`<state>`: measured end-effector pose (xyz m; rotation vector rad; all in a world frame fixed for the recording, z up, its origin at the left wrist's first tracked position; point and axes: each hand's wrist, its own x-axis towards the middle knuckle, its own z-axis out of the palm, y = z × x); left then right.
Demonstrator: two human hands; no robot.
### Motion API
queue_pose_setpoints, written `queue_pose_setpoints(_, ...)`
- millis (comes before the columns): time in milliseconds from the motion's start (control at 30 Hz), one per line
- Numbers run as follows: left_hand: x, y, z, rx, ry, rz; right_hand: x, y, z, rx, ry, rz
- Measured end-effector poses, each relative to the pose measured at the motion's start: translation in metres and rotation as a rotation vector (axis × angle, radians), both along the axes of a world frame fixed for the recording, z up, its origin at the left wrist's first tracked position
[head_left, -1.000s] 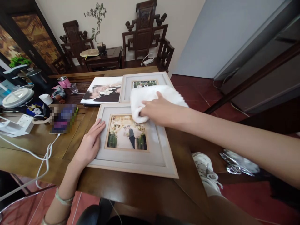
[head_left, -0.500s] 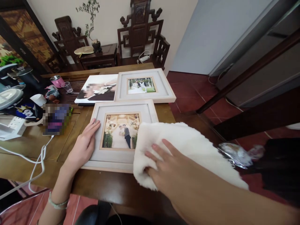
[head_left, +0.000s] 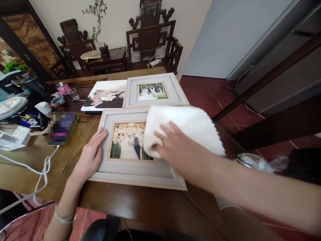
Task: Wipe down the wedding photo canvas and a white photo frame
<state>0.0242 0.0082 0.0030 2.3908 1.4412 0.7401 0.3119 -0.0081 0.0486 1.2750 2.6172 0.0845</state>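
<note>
Cloth (head_left: 185,124) farther back over brown table (head_left: 120,197)

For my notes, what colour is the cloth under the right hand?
The cloth is white, as the head view shows.

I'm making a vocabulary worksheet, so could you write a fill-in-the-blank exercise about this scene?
1. The cloth under the right hand is ____.
2. The left hand touches the nearer picture frame at its ____ edge.
3. The mug beside the clear cup is mostly ____.
Missing words: white; left; pink.
</note>
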Motion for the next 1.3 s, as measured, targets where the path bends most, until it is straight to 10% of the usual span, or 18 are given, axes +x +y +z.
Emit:
queue_pose_setpoints(233,0.002,0.001,0.002,0.007,0.042,-0.003,-0.015,-0.063,0.002,-0.234,0.239,0.233)
queue_pose_setpoints(633,0.002,0.0,0.005,0.001,0.015,-0.027,-0.003,0.071,-0.003,0.211,0.002,0.075)
queue_pose_setpoints(1033,-0.001,0.001,-0.001,0.032,0.041,-0.02,-0.036,-0.069,0.004,-0.091,0.238,0.306)
queue_pose_setpoints(1300,-0.001,0.001,0.0,0.005,0.014,-0.036,-0.022,0.012,0.012,0.072,0.179,0.146)
